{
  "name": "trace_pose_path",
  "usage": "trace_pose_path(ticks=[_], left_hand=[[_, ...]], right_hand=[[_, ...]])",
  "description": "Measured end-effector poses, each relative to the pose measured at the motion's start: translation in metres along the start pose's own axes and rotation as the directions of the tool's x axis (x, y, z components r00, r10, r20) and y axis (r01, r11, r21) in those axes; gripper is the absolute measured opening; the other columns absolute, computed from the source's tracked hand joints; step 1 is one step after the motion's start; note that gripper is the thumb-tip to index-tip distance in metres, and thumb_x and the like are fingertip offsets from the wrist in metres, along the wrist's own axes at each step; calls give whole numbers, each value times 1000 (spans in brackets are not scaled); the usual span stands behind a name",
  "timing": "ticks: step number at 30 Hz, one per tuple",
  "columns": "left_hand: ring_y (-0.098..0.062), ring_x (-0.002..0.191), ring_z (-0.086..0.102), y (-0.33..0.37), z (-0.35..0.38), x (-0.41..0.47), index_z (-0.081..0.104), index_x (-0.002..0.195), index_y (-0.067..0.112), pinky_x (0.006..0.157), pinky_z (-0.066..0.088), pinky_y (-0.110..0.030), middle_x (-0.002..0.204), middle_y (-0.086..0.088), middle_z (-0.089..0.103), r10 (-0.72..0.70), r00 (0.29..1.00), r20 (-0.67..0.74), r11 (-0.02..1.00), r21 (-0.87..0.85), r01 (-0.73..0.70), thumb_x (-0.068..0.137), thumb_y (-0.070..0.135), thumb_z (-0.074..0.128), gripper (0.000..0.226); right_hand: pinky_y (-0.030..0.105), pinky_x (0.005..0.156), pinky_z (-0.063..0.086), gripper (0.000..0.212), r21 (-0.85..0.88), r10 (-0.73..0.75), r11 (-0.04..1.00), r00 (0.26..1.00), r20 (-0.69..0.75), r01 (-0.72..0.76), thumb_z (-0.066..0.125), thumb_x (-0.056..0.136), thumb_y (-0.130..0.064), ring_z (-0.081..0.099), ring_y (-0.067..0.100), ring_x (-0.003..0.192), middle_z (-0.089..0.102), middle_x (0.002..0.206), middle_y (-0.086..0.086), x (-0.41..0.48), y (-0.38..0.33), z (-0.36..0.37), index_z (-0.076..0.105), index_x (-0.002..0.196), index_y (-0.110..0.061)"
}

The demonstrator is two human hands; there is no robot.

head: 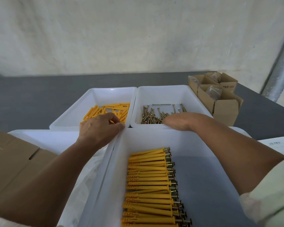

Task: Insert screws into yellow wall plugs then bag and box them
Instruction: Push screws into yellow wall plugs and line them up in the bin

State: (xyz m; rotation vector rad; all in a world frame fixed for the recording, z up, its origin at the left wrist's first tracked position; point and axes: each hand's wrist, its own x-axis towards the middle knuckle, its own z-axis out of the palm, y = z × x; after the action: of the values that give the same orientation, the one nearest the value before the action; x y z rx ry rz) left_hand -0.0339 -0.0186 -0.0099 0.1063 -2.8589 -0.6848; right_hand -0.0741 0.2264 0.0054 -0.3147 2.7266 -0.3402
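My left grip (102, 126) reaches over the near edge of a smooth white tub (95, 94) and pinches one of the yellow plugs (115, 108). Past it the tub floor is bare. My right grip (179, 120) dips into the next tub (162, 92), at the shiny metal screws (154, 115). I cannot tell if it holds one. Below both grips, ribbed filled plugs (147, 177) lie in a row.
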Motion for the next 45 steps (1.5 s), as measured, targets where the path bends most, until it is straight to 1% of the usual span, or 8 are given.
trace_pose_path(ticks=[5, 14, 24, 31, 33, 36, 39, 45], left_hand=[[-17, 88, 55, 0, 1, 1, 58, 79, 42, 85, 43, -36, 80, 23, 56, 15, 1000, -15, 1000, -10, -15, 87, 52, 57, 13], [-14, 79, 54, 1, 5, -2, 60, 83, 40, 69, 37, -30, 76, 20, 58, 39, 994, -99, 996, -73, -47, 91, 45, 54, 11], [-21, 80, 59, 9, -2, -5, 67, 92, 26, 65, 40, -31, 79, 7, 69, 9, 952, -307, 965, -247, -89, 97, 36, 47, 23], [2, 66, 55, 14, -11, -4, 64, 88, 23, 57, 36, -8, 67, 5, 59, -7, 856, -517, 914, -350, -205, 99, 32, 48, 22], [-7, 70, 58, 17, -16, -3, 65, 91, 21, 67, 44, -19, 75, 3, 64, -63, 843, -535, 856, -464, -230, 98, 32, 48, 22], [-14, 72, 64, 26, -23, -4, 65, 85, 18, 69, 54, -33, 70, 4, 65, -195, 889, -415, 652, -732, -198, 99, 26, 49, 23], [-11, 67, 69, 35, -25, -10, 64, 86, 15, 59, 58, -29, 67, 3, 68, -223, 959, -176, 445, -893, -60, 101, 24, 47, 25], [-21, 71, 74, 52, -18, -27, 58, 93, 8, 49, 53, -25, 77, -6, 74, -58, 995, 86, 357, -929, 101, 104, 26, 42, 27]], right_hand=[[36, 95, 30, 16, 6, 22, 1000, 999, -26, -22, 28, 102, -24, 42, 26, 122, 40, 150, 15, 2, 1, 2, 41, 92, -24], [41, 81, 31, 16, 15, 94, 996, 991, -97, -93, 28, 72, -39, 36, 24, 92, 37, 84, 2, 8, 8, 5, 25, 64, -26], [44, 94, 40, 33, 44, 185, 983, 968, -170, -180, 27, 61, -38, 49, 28, 104, 52, 125, 13, 12, 9, 6, 41, 79, -14], [43, 85, 33, 23, 27, 148, 989, 987, -70, -147, 25, 64, -44, 36, 26, 95, 42, 100, 12, 18, 10, 6, 28, 70, -21], [41, 81, 26, 17, 13, 113, 994, 993, -34, -112, 26, 63, -41, 30, 25, 91, 32, 80, 5, 20, 9, 6, 21, 66, -25], [41, 79, 25, 14, -23, 87, 996, 996, -36, -88, 24, 62, -39, 31, 22, 80, 23, 71, -2, 22, 10, 6, 20, 65, -25], [40, 77, 30, 14, -40, 106, 993, 989, -99, -111, 23, 60, -37, 35, 25, 86, 28, 72, -1, 23, 12, 7, 21, 64, -23], [40, 79, 36, 17, 2, 138, 990, 974, -180, -140, 24, 59, -36, 43, 26, 86, 40, 78, 0, 22, 13, 8, 29, 64, -20]])
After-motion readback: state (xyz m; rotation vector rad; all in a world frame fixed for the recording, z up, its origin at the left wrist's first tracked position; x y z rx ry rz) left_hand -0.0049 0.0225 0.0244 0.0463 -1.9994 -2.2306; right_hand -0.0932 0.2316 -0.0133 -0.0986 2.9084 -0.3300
